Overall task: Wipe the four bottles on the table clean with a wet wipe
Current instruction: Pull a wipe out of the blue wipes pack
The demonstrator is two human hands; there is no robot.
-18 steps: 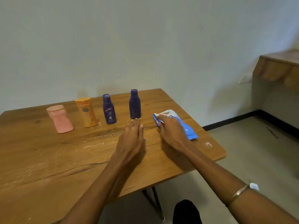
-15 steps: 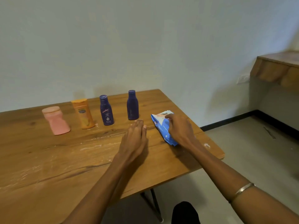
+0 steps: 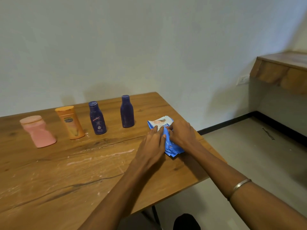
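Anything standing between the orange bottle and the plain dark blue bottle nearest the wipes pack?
Yes: in the head view, the labelled blue bottle stands between the orange bottle and the plain dark blue bottle, apart from both.

Both forearms bare, no sleeves in view. Thin silver metal bangle [image 3: 239,188] on the right forearm, plain band. Left hand [image 3: 152,145] and right hand [image 3: 181,133] ungloved, no rings visible.

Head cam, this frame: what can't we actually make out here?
- Wet wipe pack: middle and opening hidden under the left hand and right hand; whether a wipe is out cannot be told.
- Right hand's fingertips: curled under, grip unclear.
- Labels on the orange bottle and labelled blue bottle: too small to read.
- Table: left and near parts cut off by the frame edge.
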